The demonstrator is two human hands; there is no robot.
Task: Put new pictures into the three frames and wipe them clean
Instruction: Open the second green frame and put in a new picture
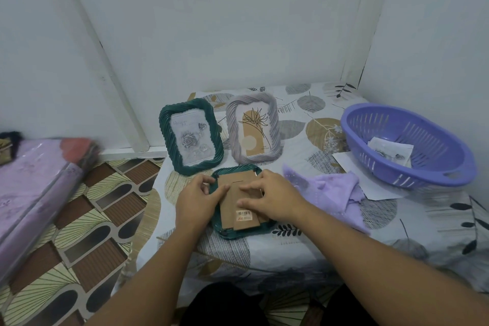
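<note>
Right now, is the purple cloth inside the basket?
No, the purple cloth lies on the table beside the blue basket, which holds only paper.

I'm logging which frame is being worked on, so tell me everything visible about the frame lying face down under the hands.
The face-down frame is dark green with a ribbed, rope-like rim that looks plastic. It lies flat on the patterned tablecloth, in front of two upright frames. Its brown cardboard backing faces up, with a fold-out stand bearing a barcode sticker. The left hand rests at its left edge, the right hand presses fingers on the backing.
</note>
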